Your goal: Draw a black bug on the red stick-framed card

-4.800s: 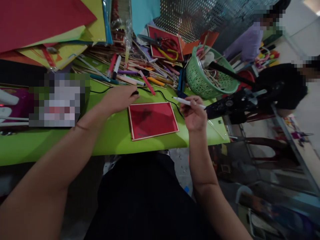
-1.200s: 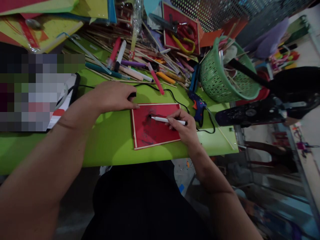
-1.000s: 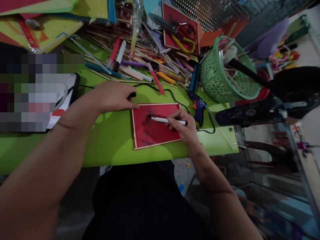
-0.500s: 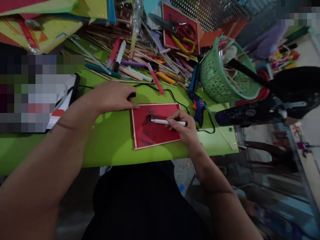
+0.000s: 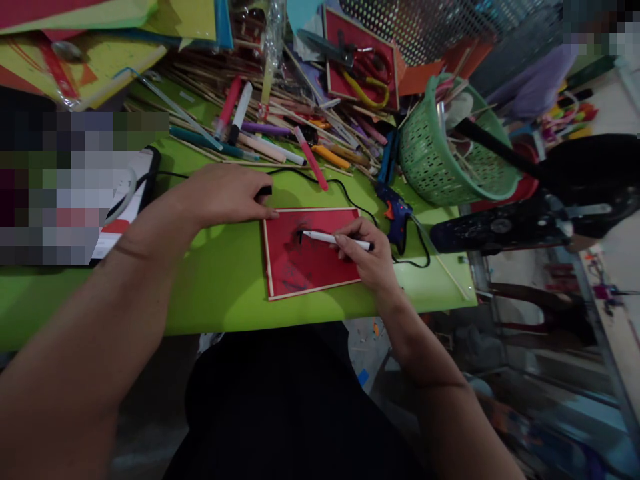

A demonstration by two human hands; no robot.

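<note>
A small red board (image 5: pixel 325 267) edged with thin pale wooden strips lies on the green table. My right hand (image 5: pixel 364 248) grips a white marker (image 5: pixel 323 237) with a black end, its tip on the board's upper middle. By the tip is a short black stroke (image 5: pixel 300 237); dark smudges spread around it and lower down. My left hand (image 5: pixel 227 193) is closed with what looks like a black marker cap (image 5: pixel 263 191) in its fingers. One of its fingertips touches the board's upper left corner.
Markers and wooden sticks (image 5: pixel 295 133) lie piled behind the board. A blue glue gun (image 5: pixel 397 213) with a black cord sits to its right, near a green basket (image 5: pixel 433 157). Scissors (image 5: pixel 367 83) rest on another red board. A motorbike handlebar (image 5: pixel 500 223) juts in at right.
The marker tip has shifted slightly upward, and the black stroke beside it now shows more clearly, with a short vertical part. My left hand and the board have stayed in place.
</note>
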